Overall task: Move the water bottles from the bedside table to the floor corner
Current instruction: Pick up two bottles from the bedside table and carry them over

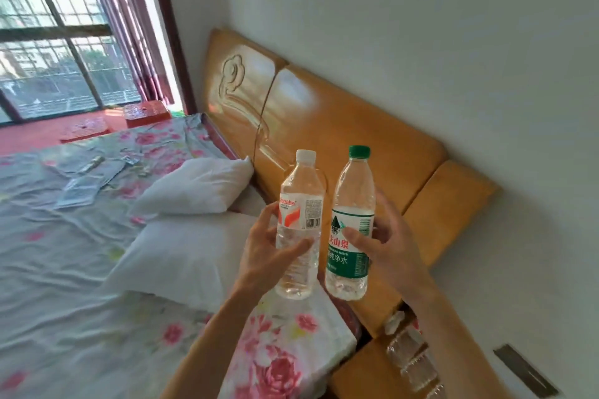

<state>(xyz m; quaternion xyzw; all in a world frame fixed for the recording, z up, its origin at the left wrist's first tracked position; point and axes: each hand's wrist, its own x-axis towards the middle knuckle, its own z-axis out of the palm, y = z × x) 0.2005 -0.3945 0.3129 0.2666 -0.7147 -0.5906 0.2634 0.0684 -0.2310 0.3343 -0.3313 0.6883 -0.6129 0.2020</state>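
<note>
My left hand (pixel 265 249) grips a clear water bottle (pixel 299 204) with a white cap and an orange-and-white label. My right hand (pixel 385 243) grips a second clear water bottle (pixel 351 191) with a green cap and a green-and-white label. Both bottles are upright and side by side in the air, in front of the wooden headboard. The wooden bedside table (pixel 363 369) lies below at the lower right, with several more clear bottles (pixel 411 356) lying on it under my right forearm. The floor corner is out of view.
A bed with a floral sheet (pixel 81 269) and two white pillows (pixel 181 256) fills the left. The orange wooden headboard (pixel 340 126) runs along the white wall. Red stools (pixel 146 112) stand on the red floor by the window at the far left. Papers lie on the bed.
</note>
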